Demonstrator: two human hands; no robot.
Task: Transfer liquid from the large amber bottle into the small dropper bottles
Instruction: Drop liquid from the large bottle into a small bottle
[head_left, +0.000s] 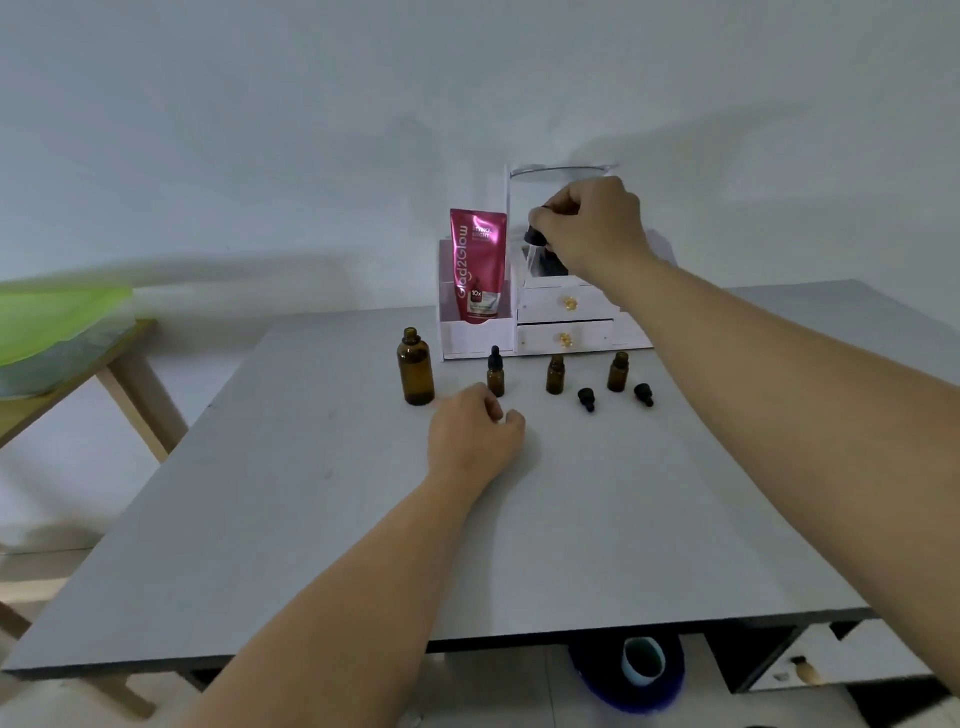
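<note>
At the far left, a wooden side table (130, 374) is seen, carrying a blurred green object (57, 322). On the grey table (363, 545), the large amber bottle (415, 371) is stood upright and uncapped, furthest left in a row of bottles. Just right of it, and in front of it, the left hand (475, 431) is rested on the tabletop with its fingers loosely curled; nothing is gripped in it, though its knuckles lie just in front of the first small dropper bottle (496, 374), which is stood upright with its black dropper cap on. Behind this, a pink tube (475, 265) is propped upright in the left compartment of a white organiser (566, 317) with two small drawers. Further right, a second small bottle (555, 375) and a third small bottle (618, 372) are stood upright and uncapped, and a black dropper cap (586, 399) is laid on the table just right of each, the other cap (644, 394) being furthest right. Above the organiser, the right hand (592, 228) is raised, its fingers pinched round a black dropper (535, 235), from which a clear glass stem is seen pointing downward. Whether liquid is held in the stem cannot be told.
</note>
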